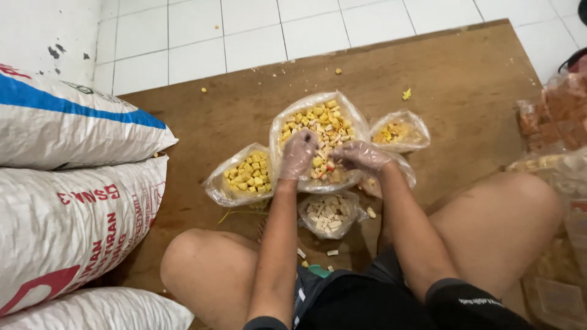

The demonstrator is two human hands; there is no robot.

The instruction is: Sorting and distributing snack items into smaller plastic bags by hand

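I sit on a brown wooden board (pixel 452 79) with my knees apart. Both hands wear thin clear plastic gloves. My left hand (pixel 298 153) and my right hand (pixel 361 156) reach into a large open clear bag (pixel 292 107) of mixed yellow and pale snack pieces, fingers bent among the pieces. I cannot tell which pieces each hand pinches. A smaller bag of yellow pieces (pixel 247 173) lies left of it, a bag of pale white pieces (pixel 329 212) lies just below, and another small bag of yellowish pieces (pixel 398 131) lies to the right.
Stacked white woven sacks (pixel 67 183) with blue and red markings stand at the left. Bags of brownish and pale snacks (pixel 559 116) pile up at the right edge. Loose crumbs (pixel 406 94) dot the board. White floor tiles (pixel 244 36) lie beyond it.
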